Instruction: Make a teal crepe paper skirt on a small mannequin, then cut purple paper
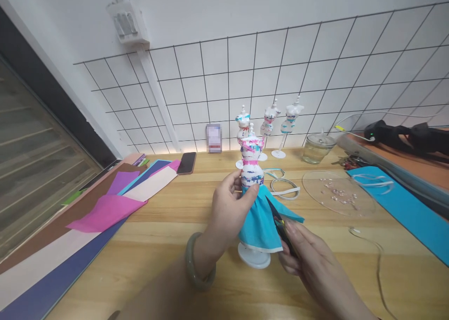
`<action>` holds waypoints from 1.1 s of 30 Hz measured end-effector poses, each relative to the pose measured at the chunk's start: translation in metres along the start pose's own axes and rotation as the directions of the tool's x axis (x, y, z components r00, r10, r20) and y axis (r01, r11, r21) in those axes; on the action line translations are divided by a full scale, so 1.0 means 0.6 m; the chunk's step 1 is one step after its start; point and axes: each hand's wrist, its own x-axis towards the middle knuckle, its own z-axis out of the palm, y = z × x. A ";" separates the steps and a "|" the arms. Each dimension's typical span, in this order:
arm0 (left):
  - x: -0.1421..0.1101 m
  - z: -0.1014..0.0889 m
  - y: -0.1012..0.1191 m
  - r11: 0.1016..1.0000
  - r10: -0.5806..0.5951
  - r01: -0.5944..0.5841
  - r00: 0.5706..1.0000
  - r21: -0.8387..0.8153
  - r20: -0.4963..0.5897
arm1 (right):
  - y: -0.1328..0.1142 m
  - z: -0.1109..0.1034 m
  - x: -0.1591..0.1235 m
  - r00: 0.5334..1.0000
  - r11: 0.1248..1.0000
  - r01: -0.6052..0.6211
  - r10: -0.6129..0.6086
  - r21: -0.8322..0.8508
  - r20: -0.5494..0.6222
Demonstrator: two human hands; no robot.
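Observation:
A small white dress form (pixel 251 175) with pink, blue and purple marks stands upright on a round white base (pixel 257 259). Turquoise fabric (pixel 257 224) drapes from its waist like a skirt, with a split on the right side. My left hand (pixel 233 200) is closed round the form's waist, its thumb pressing the top of the fabric. Dark scissors (pixel 280 221) are in my right hand (pixel 303 247), their blades lying at the split in the fabric. The fingers in the handles are partly hidden.
Several similar dress forms (pixel 291 116) stand behind. To the right are a glass of liquid (pixel 317 148), a clear round plate (pixel 312 193) with small beads, and a turquoise sheet (pixel 403 207). Coloured sheets (pixel 108 212) and a phone (pixel 187 163) lie left. Tape rolls (pixel 285 196) sit behind my right hand.

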 end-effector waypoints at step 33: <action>0.000 0.002 0.005 0.990 -0.120 0.121 0.993 -0.074 0.018 | 0.005 0.005 0.007 0.995 0.995 0.072 -0.067 0.064 -0.078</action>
